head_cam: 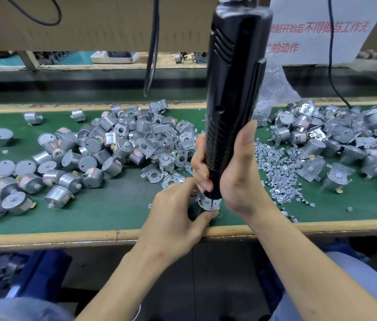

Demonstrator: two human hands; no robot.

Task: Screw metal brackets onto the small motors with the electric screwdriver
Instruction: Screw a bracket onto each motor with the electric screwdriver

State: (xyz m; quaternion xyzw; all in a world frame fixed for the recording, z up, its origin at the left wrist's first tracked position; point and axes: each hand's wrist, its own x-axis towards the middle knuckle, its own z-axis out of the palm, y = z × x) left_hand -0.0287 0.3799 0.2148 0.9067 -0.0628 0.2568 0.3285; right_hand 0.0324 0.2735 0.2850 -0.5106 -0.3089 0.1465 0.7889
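Both hands grip: right hand (pixel 236 179) wraps the ribbed black electric screwdriver (pixel 233 77), left hand (pixel 173 212) pinches a round silvery motor (pixel 207 203); shiny screws (pixel 277 172) lie right.

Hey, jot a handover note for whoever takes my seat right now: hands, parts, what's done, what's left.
Right hand grips the black electric screwdriver upright, bit down on the work.
Left hand holds a small silver motor with its bracket at the green mat's front edge.
Left side: pile of bare silver motors and loose brackets.
Right side: scattered small screws, then a pile of bracketed motors.
Done: apparently the right pile. Left: this screw, then the left pile.
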